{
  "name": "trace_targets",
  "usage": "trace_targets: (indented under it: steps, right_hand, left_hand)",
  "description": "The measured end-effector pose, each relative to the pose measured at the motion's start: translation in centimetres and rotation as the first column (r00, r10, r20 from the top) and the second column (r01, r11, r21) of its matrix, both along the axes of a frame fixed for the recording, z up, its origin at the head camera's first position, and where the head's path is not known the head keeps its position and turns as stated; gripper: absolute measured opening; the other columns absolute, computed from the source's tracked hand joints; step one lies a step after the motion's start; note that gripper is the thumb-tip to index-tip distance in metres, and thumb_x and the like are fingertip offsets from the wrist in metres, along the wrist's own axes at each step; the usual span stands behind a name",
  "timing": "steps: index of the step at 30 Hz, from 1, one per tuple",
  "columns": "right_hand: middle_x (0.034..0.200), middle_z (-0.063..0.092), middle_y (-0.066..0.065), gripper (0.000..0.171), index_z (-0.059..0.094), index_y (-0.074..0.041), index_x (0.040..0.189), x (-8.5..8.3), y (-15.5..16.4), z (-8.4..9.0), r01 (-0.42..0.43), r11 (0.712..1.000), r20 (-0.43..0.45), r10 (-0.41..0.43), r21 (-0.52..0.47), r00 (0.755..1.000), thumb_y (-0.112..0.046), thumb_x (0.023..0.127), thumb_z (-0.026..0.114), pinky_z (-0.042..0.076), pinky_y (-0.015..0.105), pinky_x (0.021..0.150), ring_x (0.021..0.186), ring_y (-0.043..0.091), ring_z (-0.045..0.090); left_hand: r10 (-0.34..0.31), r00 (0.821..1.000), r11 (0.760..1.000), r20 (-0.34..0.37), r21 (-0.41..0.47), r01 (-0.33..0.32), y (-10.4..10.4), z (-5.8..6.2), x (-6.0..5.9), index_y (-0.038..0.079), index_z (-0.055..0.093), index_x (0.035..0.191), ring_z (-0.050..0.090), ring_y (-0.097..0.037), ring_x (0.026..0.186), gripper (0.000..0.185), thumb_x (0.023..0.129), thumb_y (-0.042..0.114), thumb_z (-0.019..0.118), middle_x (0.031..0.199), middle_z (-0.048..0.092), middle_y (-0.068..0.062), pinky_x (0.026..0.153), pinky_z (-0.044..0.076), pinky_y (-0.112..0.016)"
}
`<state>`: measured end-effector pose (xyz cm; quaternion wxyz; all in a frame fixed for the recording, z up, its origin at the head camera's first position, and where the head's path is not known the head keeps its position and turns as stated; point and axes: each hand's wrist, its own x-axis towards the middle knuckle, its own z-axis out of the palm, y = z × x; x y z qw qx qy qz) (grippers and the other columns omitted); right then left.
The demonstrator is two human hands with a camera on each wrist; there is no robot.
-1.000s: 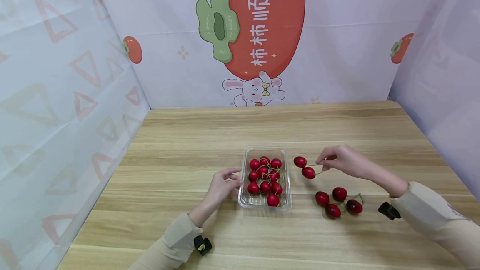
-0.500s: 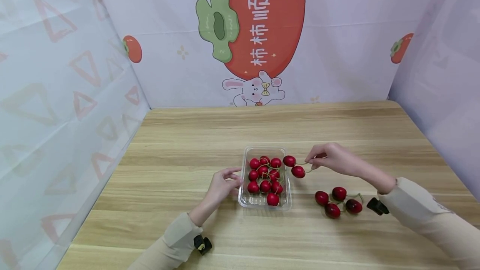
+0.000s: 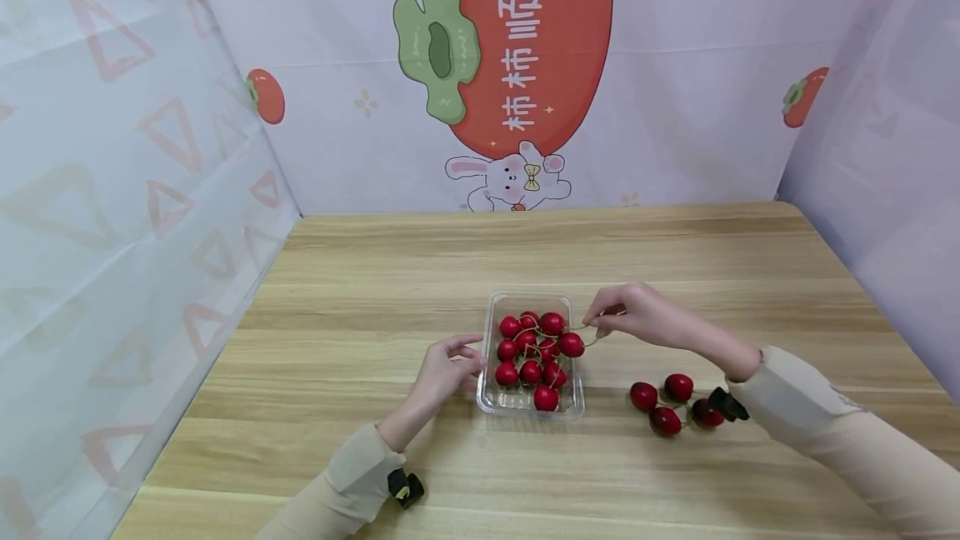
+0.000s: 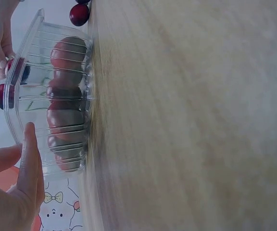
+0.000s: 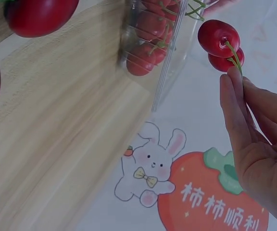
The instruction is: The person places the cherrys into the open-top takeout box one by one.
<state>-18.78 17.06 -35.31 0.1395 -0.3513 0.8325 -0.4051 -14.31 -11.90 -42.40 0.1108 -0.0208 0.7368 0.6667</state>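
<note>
Here, listed left to right across the head view: left hand (image 3: 444, 372), lower centre of the frame, fingers loosely extended and resting against the left wall of the clear plastic tray (image 3: 489, 357); the left wrist view confirms the fingertips (image 4: 31, 144) touching the tray's side, nothing pinched. Tray, centre of frame, standing on the wooden table (image 3: 360, 290), holding a heap of red cherries (image 3: 528, 352) with green stems. Pair of cherries (image 3: 562, 334) joined at the stems, hanging at the tray's upper right edge, one above the rim and one over the inside; the right wrist view shows the pair (image 5: 220, 43) dangling clear of the tray wall. Right hand (image 3: 637, 319), just right of the tray, thumb and fingers pinching the stems of that pair. Loose cluster of four cherries (image 3: 671, 407), lower right of centre, lying on the table near the right wrist, well apart from the tray. Beige sleeve (image 3: 825, 440), lower right corner.
</note>
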Motion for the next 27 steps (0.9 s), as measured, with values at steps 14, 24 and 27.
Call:
trace_targets:
  steps: [14,24,27]
  right_hand:
    - [0.085,0.062,0.006,0.013,0.066,-0.001,0.087,0.0,-2.2,0.2,-0.055,0.998,0.019,0.055,-0.014,0.998,0.005,0.083,0.054,0.056,0.020,0.065,0.072,0.012,0.062]
    - [0.086,0.063,0.013,0.011,0.067,0.002,0.087,0.4,-3.8,0.0,-0.119,0.992,-0.023,0.120,0.030,0.992,0.002,0.083,0.057,0.056,0.023,0.062,0.070,0.018,0.060]
    - [0.084,0.064,0.010,0.011,0.068,0.000,0.086,0.4,-4.2,-0.1,-0.134,0.989,-0.053,0.137,0.062,0.989,0.000,0.083,0.058,0.055,0.021,0.060,0.069,0.011,0.059]
  left_hand:
    - [0.005,1.000,1.000,0.006,-0.005,-0.005,0.1,0.2,0.1,-0.009,0.050,0.117,0.058,-0.009,0.061,0.040,0.078,-0.004,0.060,0.082,0.058,-0.009,0.058,0.058,-0.036]
    - [-0.001,1.000,1.000,0.018,-0.004,0.001,0.1,0.2,0.0,-0.009,0.050,0.116,0.058,-0.009,0.060,0.040,0.078,-0.004,0.060,0.083,0.057,-0.010,0.059,0.058,-0.037]
    - [-0.008,1.000,1.000,0.015,-0.010,0.008,0.1,0.8,0.3,-0.011,0.050,0.116,0.058,-0.010,0.060,0.039,0.078,-0.006,0.059,0.082,0.057,-0.011,0.061,0.058,-0.039]
